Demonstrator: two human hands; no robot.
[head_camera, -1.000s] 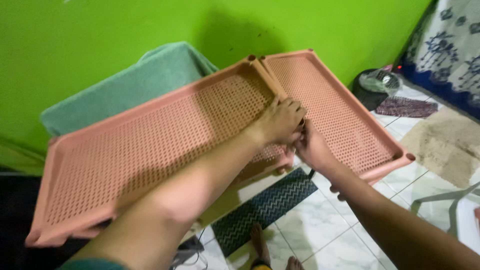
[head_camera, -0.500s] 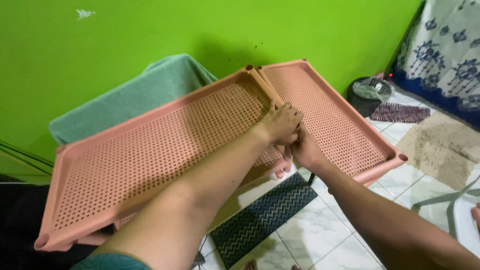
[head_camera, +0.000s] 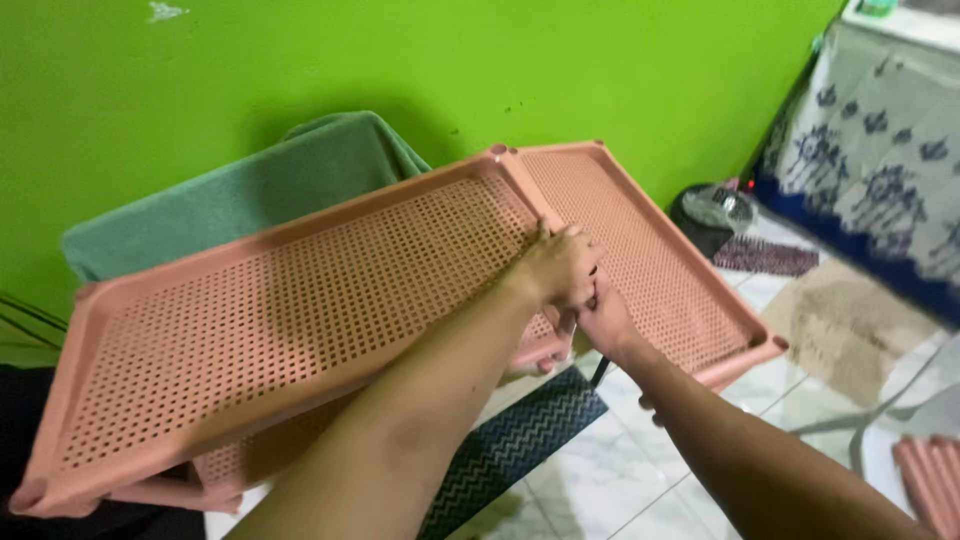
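Observation:
Two pink perforated plastic shelf trays lie side by side in front of me, a left tray (head_camera: 270, 320) and a right tray (head_camera: 660, 260), meeting at a shared edge. My left hand (head_camera: 555, 265) rests over that joint, fingers curled on the rim of the left tray. My right hand (head_camera: 600, 315) is just below it, gripping the near edge where the trays meet. Another pink tray (head_camera: 250, 460) shows beneath the left one.
A green towel (head_camera: 240, 190) drapes behind the trays against a bright green wall. A dark zigzag mat (head_camera: 510, 450) lies on the white tiled floor. A black pot (head_camera: 712, 215) stands at right, near a blue patterned cloth (head_camera: 870, 170). A pink ribbed piece (head_camera: 930, 480) sits bottom right.
The view has shifted so the trays sit slightly lower and more to the right. Both hands stay at the joint between the trays, the right hand tucked closer under the left.

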